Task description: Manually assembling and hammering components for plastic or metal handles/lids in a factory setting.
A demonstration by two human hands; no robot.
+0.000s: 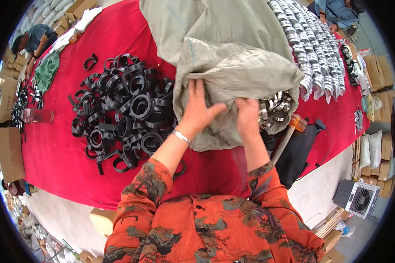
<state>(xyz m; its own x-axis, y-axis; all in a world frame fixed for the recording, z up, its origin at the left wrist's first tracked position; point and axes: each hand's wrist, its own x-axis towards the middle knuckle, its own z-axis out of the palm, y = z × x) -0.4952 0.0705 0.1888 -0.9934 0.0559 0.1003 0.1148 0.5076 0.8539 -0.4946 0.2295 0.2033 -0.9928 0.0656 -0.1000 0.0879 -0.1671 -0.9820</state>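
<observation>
A large grey-green woven sack (232, 65) lies across the middle of the red-covered table, its mouth toward me. Against the sack's folded cloth rests my left hand (201, 107), fingers stretched up and thumb apart. My right hand (249, 115) is closed on the sack's edge, fingers bent into the cloth. Just right of that hand, shiny metal rings (277, 105) show in the sack's opening. Left of my left hand spreads a heap of black ring-shaped clamps (131, 109), close to the sack's side.
Rows of wrapped silvery rings (314, 52) lie at the far right. A mallet with an orange head (298, 122) and a black bag (296, 153) lie near the right edge. A clear jar (38, 115) stands left. People work at the far left (35, 39) and far right (335, 13).
</observation>
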